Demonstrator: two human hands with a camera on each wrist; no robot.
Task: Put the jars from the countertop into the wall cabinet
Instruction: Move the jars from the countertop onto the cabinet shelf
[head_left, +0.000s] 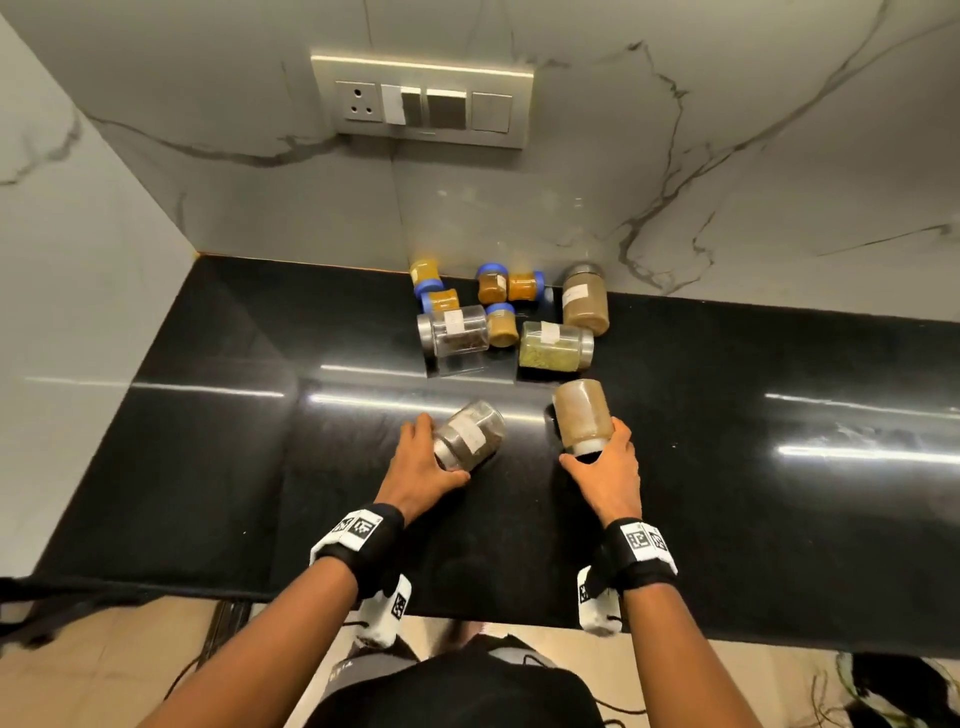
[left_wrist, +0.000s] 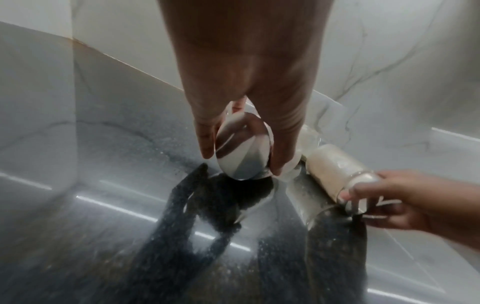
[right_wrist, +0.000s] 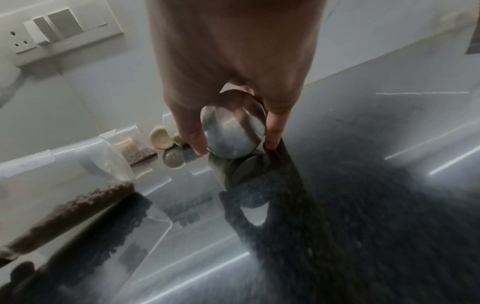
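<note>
My left hand (head_left: 423, 460) grips a clear jar of dark spice (head_left: 470, 434) by its steel lid (left_wrist: 242, 147), tilted just above the black countertop (head_left: 208, 467). My right hand (head_left: 605, 462) grips a jar of tan powder (head_left: 582, 413) by its steel lid (right_wrist: 233, 131), also tilted off the counter. That tan jar (left_wrist: 335, 168) shows at the right of the left wrist view, and the dark-spice jar (right_wrist: 67, 185) at the left of the right wrist view. Several more jars lie near the back wall, among them a nearly empty clear jar (head_left: 457, 332) and a green-herb jar (head_left: 553, 345).
Small blue-lidded jars of yellow spice (head_left: 493, 283) and a tall brown-powder jar (head_left: 584, 301) crowd the back wall. A switch plate with a socket (head_left: 421, 106) sits on the marble wall above. A side wall (head_left: 78, 286) closes the left end. The wall cabinet is out of view.
</note>
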